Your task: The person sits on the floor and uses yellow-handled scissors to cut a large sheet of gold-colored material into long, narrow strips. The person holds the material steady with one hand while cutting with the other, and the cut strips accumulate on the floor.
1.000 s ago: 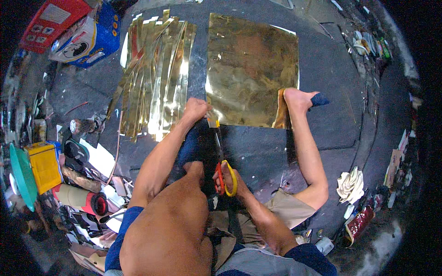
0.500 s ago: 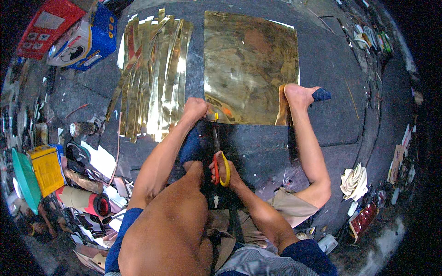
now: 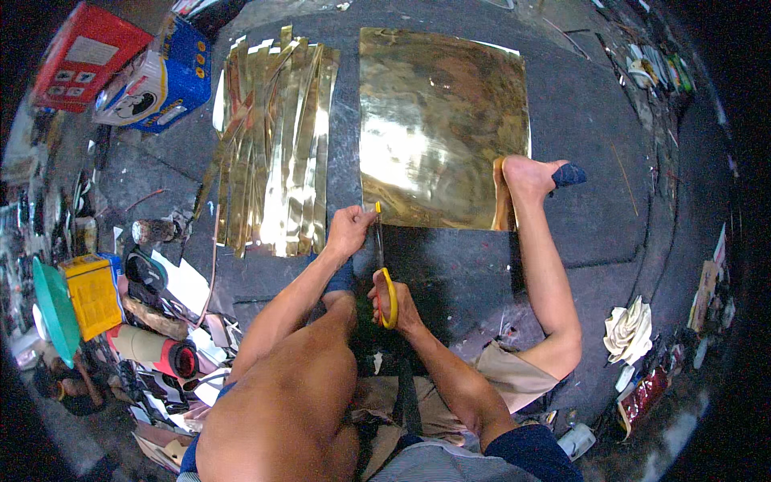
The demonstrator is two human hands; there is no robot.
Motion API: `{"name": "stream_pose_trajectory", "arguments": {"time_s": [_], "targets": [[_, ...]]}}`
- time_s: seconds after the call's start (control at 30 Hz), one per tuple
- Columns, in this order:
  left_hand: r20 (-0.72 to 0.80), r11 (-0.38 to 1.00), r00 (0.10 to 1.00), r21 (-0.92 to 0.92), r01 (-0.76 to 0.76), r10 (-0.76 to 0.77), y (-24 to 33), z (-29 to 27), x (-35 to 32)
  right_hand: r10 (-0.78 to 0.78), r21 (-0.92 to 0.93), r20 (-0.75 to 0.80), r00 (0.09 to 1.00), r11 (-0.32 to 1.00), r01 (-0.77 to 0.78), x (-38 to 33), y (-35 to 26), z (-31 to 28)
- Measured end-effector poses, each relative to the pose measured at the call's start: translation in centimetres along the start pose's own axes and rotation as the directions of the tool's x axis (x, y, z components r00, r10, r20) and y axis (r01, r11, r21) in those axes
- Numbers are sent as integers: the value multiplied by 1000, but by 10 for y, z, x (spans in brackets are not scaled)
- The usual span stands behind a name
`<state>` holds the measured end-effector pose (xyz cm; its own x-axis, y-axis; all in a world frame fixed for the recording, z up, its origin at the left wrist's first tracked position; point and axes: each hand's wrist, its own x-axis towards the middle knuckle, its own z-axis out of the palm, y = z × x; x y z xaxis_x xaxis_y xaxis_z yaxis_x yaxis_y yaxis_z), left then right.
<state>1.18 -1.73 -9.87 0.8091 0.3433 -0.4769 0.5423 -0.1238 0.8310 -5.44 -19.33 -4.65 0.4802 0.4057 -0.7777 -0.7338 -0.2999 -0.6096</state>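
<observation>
Scissors (image 3: 387, 274) in the right hand (image 3: 405, 308), gold sheet (image 3: 450, 112) pinched at its near left corner by the left hand (image 3: 348, 232).
The left fingers are bunched at that corner; the right fingers wrap the handles, blades pointing away, tips beside the left fingertips. Whether the blades bite the sheet is too small to tell. A straight cut likely calls for light tension at the corner, fingertips outside the blade line, and long, even strokes. The sheet lies on the floor (image 3: 590, 217), its near right corner beside the bare heel (image 3: 526, 177); gold strips (image 3: 277, 153) lie left of it.
</observation>
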Motion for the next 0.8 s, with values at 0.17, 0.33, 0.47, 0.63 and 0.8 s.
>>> {"name": "stream_pose_trajectory", "arguments": {"time_s": [0.17, 0.33, 0.47, 0.63, 0.8], "targets": [[-30, 977, 982, 105, -185, 189, 2, 1, -9, -24, -141, -60, 998, 990, 15, 11, -19, -3], [-43, 971, 974, 98, -217, 222, 0, 1, -8, -5, -170, -19, 1000, 985, 1, 22, -13, -7], [-14, 986, 986, -17, -168, 168, 13, 2, -15, -70, -313, -104, 992, 949, 34, 27, -6, -6], [-45, 989, 988, -1, -150, 149, 2, 5, -13, 33, -25, -38, 999, 999, -34, 22, -36, -5], [-34, 989, 990, -45, -139, 138, -6, 6, -10, -1, -119, -62, 998, 993, -7, 22, -44, -3]]}}
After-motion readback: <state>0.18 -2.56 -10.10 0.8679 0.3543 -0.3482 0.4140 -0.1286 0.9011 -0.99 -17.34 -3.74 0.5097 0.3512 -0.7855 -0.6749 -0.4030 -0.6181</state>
